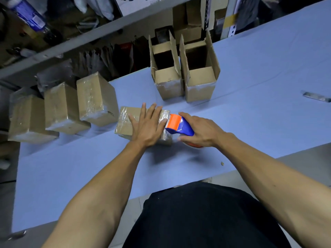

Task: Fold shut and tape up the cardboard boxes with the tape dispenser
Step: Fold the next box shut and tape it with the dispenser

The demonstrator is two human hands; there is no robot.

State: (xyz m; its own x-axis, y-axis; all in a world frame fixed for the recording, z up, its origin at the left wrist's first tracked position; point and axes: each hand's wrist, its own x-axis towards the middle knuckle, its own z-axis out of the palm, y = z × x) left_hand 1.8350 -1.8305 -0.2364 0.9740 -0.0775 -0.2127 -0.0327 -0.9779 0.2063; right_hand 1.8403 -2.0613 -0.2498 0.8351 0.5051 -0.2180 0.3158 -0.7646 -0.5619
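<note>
A closed cardboard box [125,122] lies on the blue table [250,108] in front of me, with clear tape over its top. My left hand [146,126] presses flat on it, fingers straight. My right hand [200,130] grips the blue and orange tape dispenser [177,125], whose toothed orange end touches the box's right edge. Two open boxes [167,83] [200,81] stand behind with their flaps up. Three taped boxes [96,99] [62,108] [26,119] sit in a row to the left.
A metal shelf [89,34] with bags and cartons runs along the table's far side. A small dark strip [316,97] lies on the table at the far right. A scrap [222,163] sits near the front edge.
</note>
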